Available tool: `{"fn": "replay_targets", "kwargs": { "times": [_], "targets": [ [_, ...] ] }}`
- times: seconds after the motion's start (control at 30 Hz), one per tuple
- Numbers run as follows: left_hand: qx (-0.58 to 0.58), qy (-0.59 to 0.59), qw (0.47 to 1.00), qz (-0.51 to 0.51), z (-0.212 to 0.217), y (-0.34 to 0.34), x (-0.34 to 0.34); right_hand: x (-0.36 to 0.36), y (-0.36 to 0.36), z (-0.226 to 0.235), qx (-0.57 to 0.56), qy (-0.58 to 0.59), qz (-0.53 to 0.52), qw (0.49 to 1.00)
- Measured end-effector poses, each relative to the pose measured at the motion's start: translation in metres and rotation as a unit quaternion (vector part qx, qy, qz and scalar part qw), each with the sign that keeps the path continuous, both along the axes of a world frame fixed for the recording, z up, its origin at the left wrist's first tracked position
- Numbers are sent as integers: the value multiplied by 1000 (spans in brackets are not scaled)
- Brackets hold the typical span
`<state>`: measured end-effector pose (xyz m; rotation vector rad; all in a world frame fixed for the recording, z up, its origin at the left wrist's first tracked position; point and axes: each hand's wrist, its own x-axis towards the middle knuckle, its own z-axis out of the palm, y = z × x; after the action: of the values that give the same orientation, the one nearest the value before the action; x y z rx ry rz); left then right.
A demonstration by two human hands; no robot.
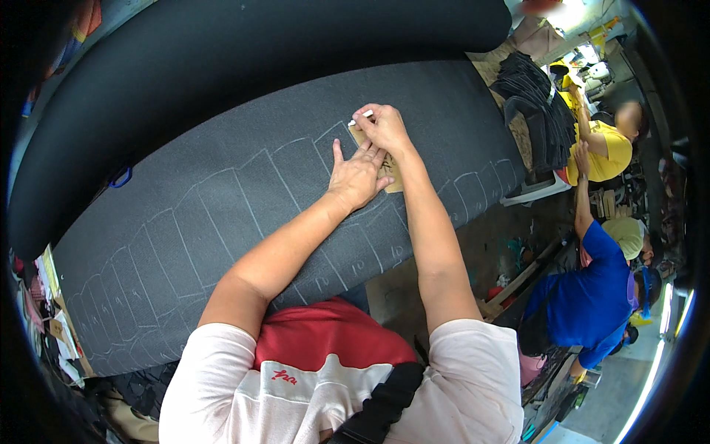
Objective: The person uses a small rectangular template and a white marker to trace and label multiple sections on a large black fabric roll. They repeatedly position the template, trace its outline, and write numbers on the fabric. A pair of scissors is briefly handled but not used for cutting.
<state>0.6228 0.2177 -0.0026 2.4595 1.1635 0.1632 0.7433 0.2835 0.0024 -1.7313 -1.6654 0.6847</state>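
Note:
Dark grey sheet material lies spread in front of me, covered with rows of chalked white outlines. My left hand rests on a brown cardboard template, fingers stretched out and thumb apart, pressing it against the sheet. Between the fingertips of my right hand is a white piece of chalk. Its tip is at the template's far left corner, beside a freshly visible white line. Both hands partly cover the template, so its full shape is hidden.
A thick black roll lies along the far side. A blue loop-shaped handle sits by it at left. Stacked black cut pieces stand at right. People in yellow and blue are nearby on the right.

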Motion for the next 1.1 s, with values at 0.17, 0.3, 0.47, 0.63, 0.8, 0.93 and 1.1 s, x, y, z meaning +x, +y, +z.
{"fn": "replay_targets", "kwargs": {
  "times": [0.17, 0.3, 0.47, 0.63, 0.8, 0.93, 1.1],
  "targets": [
    [17, -11, 1000, 5, -6, 0, 1, 0, 3, 6, -7, -60, -23, 998],
    [38, -16, 999, 5, -10, 0, 1, 12, 4, 10, 56, -103, -212, 970],
    [40, -2, 999, 6, -11, 0, 1, 24, 0, 7, 111, -138, -140, 974],
    [37, -7, 999, 10, -9, 0, 2, 36, -58, 8, 116, -201, -52, 971],
    [17, -31, 999, 12, -7, -1, 1, 50, -150, 25, 61, -225, -83, 969],
    [15, -36, 999, 15, -6, -1, 1, 38, -165, 27, 2, -103, -112, 988],
    [6, -27, 1000, 13, -2, 0, 0, 35, -149, 22, -81, -84, -110, 987]
  ]
}}
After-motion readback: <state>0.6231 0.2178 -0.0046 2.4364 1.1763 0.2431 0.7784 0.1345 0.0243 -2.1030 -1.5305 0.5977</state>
